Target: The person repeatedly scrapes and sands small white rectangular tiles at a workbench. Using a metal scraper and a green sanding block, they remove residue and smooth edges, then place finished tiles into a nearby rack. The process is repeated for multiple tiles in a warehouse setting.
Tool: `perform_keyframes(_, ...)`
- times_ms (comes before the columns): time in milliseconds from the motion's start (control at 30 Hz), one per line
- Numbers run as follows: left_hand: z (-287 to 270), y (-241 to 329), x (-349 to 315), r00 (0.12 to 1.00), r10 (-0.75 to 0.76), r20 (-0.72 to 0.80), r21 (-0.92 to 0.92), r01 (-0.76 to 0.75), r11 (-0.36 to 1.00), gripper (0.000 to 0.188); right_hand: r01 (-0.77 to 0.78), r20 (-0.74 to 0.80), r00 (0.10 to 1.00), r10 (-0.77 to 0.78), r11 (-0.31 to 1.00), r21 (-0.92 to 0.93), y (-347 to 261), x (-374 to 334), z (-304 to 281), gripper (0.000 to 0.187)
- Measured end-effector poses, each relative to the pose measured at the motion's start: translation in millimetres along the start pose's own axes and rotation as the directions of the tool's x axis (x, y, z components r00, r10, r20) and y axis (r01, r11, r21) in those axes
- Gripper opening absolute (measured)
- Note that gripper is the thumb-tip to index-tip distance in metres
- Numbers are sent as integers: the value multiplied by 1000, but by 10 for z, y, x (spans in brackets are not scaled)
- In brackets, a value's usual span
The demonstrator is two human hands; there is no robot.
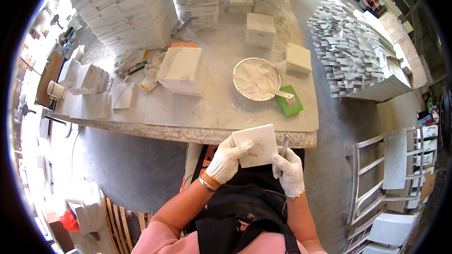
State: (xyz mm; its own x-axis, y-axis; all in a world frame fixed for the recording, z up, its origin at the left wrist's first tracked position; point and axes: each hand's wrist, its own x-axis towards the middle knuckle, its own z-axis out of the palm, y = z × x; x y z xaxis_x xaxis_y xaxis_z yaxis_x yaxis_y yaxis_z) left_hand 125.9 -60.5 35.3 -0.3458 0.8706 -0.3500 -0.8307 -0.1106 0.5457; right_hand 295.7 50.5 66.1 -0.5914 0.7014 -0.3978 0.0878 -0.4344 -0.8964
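A square white marble tile (256, 143) with a grey blemish is in my left hand (223, 160), its gloved thumb lying across the face. My right hand (289, 173), also in a white knitted glove, is closed round a narrow flat grey tool (285, 146) that points up beside the tile's right edge. What kind of tool it is cannot be made out. Both hands are just off the table's front edge. Beyond them on the table stands a round bowl (254, 72) of whitish powder or paste, with a pale-handled scraper (282, 94) across its rim, above a green pad (291, 105).
Stacked marble tiles (181, 70) stand on the stone-topped table (221, 117), with taller stacks (122, 13) behind. Tools and rags (146, 72) lie to the left. On the right are a pallet of stone strips (346, 49) and a metal rack (367, 178).
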Motion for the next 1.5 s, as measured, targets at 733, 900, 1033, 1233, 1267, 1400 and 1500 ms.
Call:
perform_keyframes(733,-262,562,711,976,145,-161,56,-137,989,32,243,18,943,-333,650,-720,-877,1031,350,26)
perform_keyframes(900,-277,568,809,974,138,-180,79,-125,989,30,233,-50,933,-357,705,-670,-862,1213,402,21)
perform_keyframes(1033,-242,586,845,972,113,-207,61,-102,993,26,249,-72,928,-364,756,-605,-798,1352,374,20)
perform_keyframes(1233,-280,576,922,977,104,-188,70,-92,993,31,169,-114,946,-305,759,-629,-780,1453,431,19)
perform_keyframes(1267,-274,576,928,975,104,-194,74,-92,993,31,155,-117,949,-293,755,-638,-782,1461,451,19)
perform_keyframes(1400,-249,587,945,975,96,-199,82,-81,993,29,199,-79,949,-304,776,-599,-709,1520,409,23)
perform_keyframes(1500,-268,587,963,979,80,-185,89,-65,994,30,119,-129,969,-209,858,-499,-755,1485,405,23)
